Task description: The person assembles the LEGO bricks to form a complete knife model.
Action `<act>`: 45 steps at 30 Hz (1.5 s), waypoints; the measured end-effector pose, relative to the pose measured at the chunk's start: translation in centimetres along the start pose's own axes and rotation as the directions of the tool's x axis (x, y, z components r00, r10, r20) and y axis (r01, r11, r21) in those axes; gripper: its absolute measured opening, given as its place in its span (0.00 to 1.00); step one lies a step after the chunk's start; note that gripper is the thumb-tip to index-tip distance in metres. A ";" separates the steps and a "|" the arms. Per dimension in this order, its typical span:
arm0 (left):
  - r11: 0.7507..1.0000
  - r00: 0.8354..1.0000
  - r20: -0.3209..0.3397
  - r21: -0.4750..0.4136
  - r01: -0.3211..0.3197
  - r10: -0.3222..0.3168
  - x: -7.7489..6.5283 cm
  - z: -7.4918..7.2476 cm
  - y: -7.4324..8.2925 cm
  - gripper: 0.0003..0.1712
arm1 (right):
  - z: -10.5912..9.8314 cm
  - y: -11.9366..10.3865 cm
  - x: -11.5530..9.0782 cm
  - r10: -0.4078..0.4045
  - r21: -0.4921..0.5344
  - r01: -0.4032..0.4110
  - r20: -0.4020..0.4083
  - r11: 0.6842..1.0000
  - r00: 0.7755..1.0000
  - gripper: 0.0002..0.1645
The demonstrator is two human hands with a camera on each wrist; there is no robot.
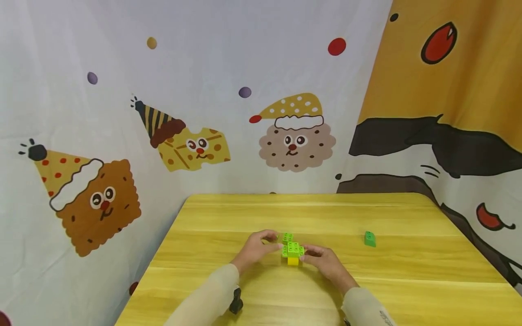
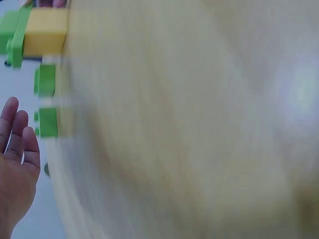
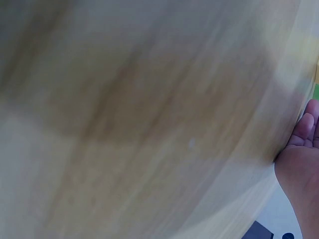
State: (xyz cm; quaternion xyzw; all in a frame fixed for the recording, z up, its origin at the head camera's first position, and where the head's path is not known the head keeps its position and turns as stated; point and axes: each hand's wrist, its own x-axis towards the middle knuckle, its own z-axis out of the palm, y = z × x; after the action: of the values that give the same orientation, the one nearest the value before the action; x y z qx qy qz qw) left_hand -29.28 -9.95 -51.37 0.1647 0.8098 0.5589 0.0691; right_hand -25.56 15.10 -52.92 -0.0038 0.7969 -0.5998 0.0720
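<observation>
In the head view a small stack of toy building bricks stands on the table, a yellow brick (image 1: 292,261) at the bottom and light green bricks (image 1: 293,250) across the top. My right hand (image 1: 327,262) grips the stack's right side between thumb and fingers. On the other side my left hand (image 1: 258,246) is held with relaxed fingers, its thumb tip close by the stack. Just behind stands a loose green brick (image 1: 287,237). The left wrist view shows two separate green bricks (image 2: 47,79) beside the yellow brick (image 2: 46,31), with the left fingers (image 2: 31,144) near them.
A darker green brick (image 1: 369,239) lies farther right on the wooden table (image 1: 228,213). Behind the table hangs a cloth (image 1: 212,68) printed with cartoon figures. A black wrist strap piece (image 1: 236,301) shows at the left sleeve.
</observation>
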 end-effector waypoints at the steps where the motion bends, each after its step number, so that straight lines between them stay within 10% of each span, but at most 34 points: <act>1: 1.000 1.000 -0.013 -0.010 -0.004 0.004 0.1 -0.3 -0.1 0.29 | -0.1 0.0 0.0 0.003 -0.001 -0.003 -0.007 1.000 1.000 0.26; 17: 0.999 0.998 -0.064 0.036 0.032 -0.029 2.0 -3.5 -2.0 0.29 | -0.2 -0.1 0.0 0.006 0.009 -0.006 -0.005 1.000 1.000 0.28; 45: 0.982 0.990 -0.004 0.129 0.140 -0.141 4.4 -2.5 -3.0 0.28 | -0.1 -0.1 0.0 0.001 0.021 -0.001 -0.006 1.000 1.000 0.27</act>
State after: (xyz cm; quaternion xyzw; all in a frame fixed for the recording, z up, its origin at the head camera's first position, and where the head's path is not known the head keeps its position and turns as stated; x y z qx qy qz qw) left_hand -34.70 -11.60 -52.88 0.1128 0.8536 0.4987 0.0997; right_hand -25.56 15.16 -52.75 -0.0005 0.7907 -0.6082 0.0700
